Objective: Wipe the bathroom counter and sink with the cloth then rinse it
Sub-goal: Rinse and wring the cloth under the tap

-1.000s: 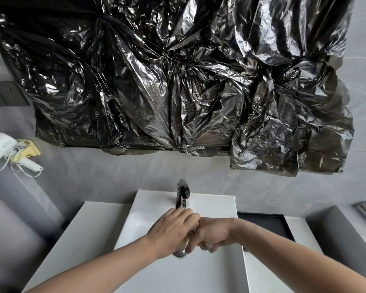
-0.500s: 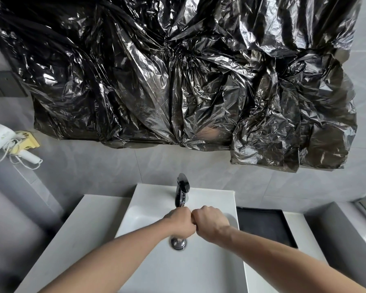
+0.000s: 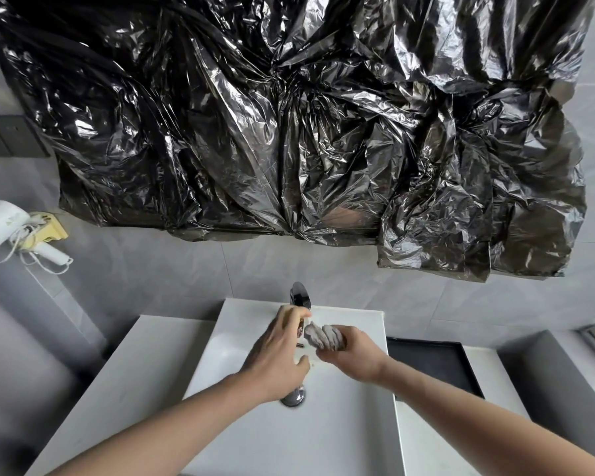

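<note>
Overhead, crumpled black plastic sheeting (image 3: 306, 125) taped across grey wall tiles (image 3: 172, 269), above a white sink (image 3: 344, 434) set in a white counter (image 3: 117, 372).

Below, over the basin: right hand (image 3: 352, 355) curled round a wrung, twisted grey cloth (image 3: 323, 335) beside the chrome faucet (image 3: 301, 297); left hand (image 3: 277, 355) spread loosely, fingers relaxed, reaching toward the faucet, above the drain (image 3: 294, 399). Right of the sink, a black tray (image 3: 437, 362). Far left, a wall-hung white hair dryer (image 3: 0, 228), its green logo too blurred to read.
</note>
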Demonstrator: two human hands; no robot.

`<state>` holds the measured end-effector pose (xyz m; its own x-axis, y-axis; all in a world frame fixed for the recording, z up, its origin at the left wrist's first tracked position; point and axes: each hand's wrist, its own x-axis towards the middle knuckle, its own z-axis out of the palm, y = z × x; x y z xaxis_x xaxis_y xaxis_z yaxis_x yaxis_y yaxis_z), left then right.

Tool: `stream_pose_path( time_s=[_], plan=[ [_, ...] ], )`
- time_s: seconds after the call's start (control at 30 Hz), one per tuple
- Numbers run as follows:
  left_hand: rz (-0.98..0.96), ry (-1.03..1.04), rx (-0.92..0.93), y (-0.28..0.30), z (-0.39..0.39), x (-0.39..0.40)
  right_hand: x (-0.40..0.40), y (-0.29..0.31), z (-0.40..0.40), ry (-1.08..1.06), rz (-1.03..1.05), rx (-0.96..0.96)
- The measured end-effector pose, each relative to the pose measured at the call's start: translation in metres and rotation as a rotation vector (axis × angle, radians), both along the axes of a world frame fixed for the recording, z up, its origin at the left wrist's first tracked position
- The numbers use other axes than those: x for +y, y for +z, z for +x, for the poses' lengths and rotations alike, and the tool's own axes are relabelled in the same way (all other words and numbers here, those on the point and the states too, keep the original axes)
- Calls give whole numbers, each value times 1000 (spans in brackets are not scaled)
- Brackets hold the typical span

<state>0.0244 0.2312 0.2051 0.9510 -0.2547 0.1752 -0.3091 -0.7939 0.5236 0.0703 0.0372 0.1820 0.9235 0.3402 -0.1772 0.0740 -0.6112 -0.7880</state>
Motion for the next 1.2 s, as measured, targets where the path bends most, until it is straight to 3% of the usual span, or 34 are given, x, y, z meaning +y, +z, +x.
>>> stream_pose_path(
  time_s=[0.07,0.13,0.23,0.3,0.37,0.4,0.47,0.5,0.57,0.73,1.0,1.1,1.2],
  plan=[
    [222,-214,-274,-4,-7,12,-1,16,-3,38,111,351],
    [392,-385,-348,-12,-9,18,1,32,-6,198,175,608],
    [381,-410,-397,-19,-5,20,14,53,-16,414,183,741],
    [368,-388,-431,-13,2,18,25,56,-21,436,194,772],
    [434,-325,-436,-6,10,15,33,53,-22,344,76,712],
    [488,-291,-397,-2,14,12,36,50,-21,287,-66,598],
    [607,-229,-234,5,20,4,42,41,-23,287,-418,193],
    [669,-196,-144,7,22,-1,44,34,-24,305,-525,18],
    [712,-124,16,7,25,-11,42,22,-27,254,-587,-116],
    [480,81,390,-15,25,-24,32,1,-27,245,-702,-277],
    [-205,227,986,-31,14,-33,23,-13,-14,354,-748,-419],
    [-384,240,1093,-29,6,-38,18,-19,-11,414,-729,-459],
    [-443,226,1103,-27,-1,-42,13,-25,-11,423,-686,-484]
  ],
)
